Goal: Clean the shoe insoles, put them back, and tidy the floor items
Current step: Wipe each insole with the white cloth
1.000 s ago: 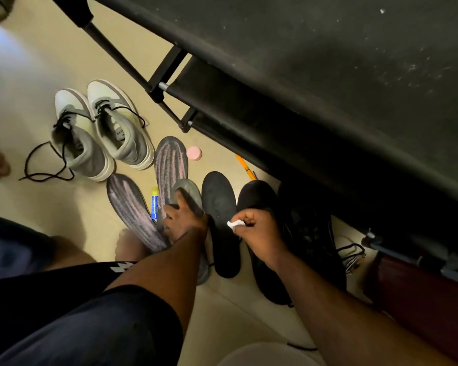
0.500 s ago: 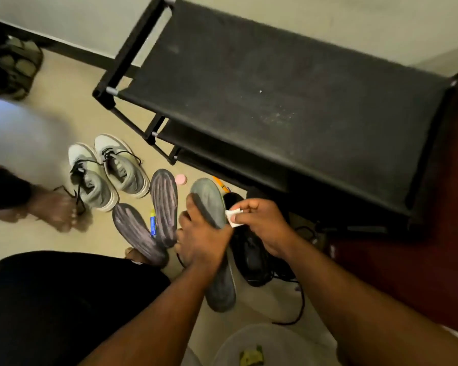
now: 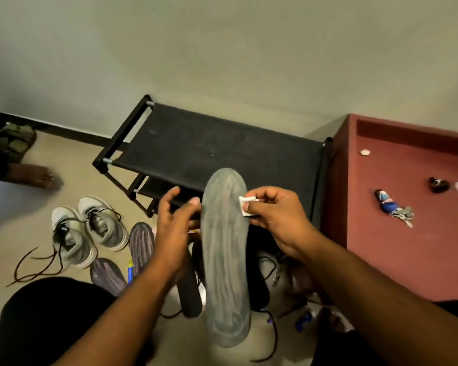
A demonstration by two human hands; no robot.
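A long grey insole (image 3: 226, 260) stands upright in the middle of the view, toe end up. My right hand (image 3: 275, 220) pinches a small white wipe (image 3: 247, 204) against the insole's right edge, with fingers behind that edge. My left hand (image 3: 173, 228) is beside the insole's left edge, fingers spread and straight, thumb touching the edge. On the floor lie two purple-striped insoles (image 3: 142, 241) (image 3: 107, 276) and a black insole (image 3: 189, 297). A black shoe (image 3: 262, 262) is partly hidden behind the grey insole.
A pair of grey sneakers (image 3: 90, 233) with loose dark laces sits at left. A black shoe rack (image 3: 209, 143) stands against the wall. A dark red cabinet (image 3: 407, 247) at right carries small items. Another person's foot (image 3: 37, 177) is at far left. A blue tube (image 3: 129, 270) lies between the striped insoles.
The grey insole has come up off the floor and stands higher in front of me. My left hand's grip on it has loosened to spread fingers. The view has tilted up toward the wall.
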